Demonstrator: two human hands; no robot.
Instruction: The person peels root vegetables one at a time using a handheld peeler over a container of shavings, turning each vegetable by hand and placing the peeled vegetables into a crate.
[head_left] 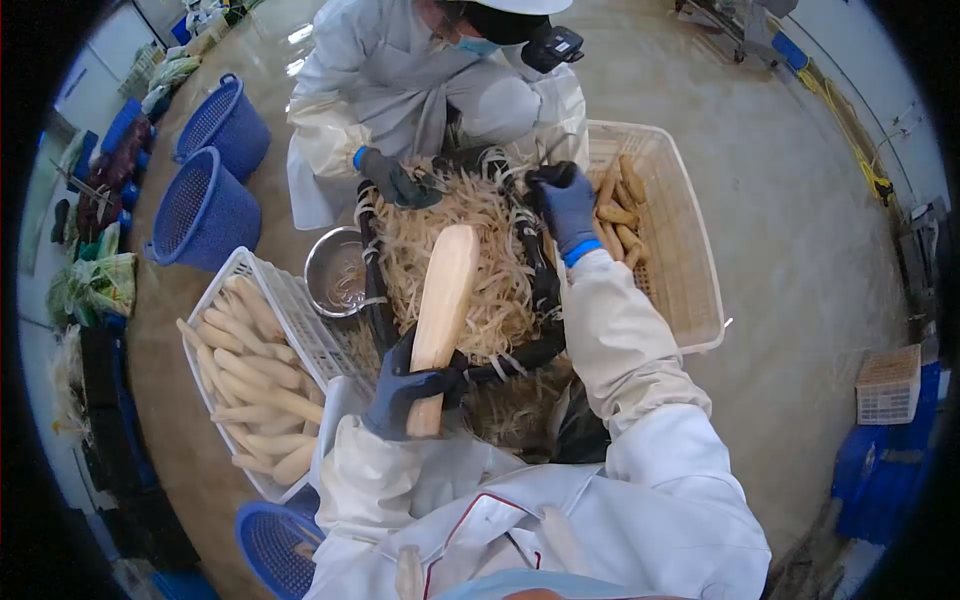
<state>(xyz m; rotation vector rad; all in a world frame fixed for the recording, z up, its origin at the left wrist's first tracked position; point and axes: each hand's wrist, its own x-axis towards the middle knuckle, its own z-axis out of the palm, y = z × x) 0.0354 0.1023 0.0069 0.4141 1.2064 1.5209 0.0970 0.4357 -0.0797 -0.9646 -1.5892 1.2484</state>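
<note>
Root point(446, 295), likely stiff and slick, wants a near-end grip: left hand point(395, 392) clasps it there; right hand point(566, 205) curls, contents unclear.

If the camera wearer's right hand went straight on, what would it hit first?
Most likely the co-worker's cream sleeve, just beyond the wearer's right hand in the picture. Depth is unclear, so it might pass above or below.

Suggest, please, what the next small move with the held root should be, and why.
I would probably turn the root slightly in the left hand: its upper side looks pale and peeled, but its underside is hidden, and that hand covers part of its lower end. The right hand is off it, so turning seems unhindered.
</note>
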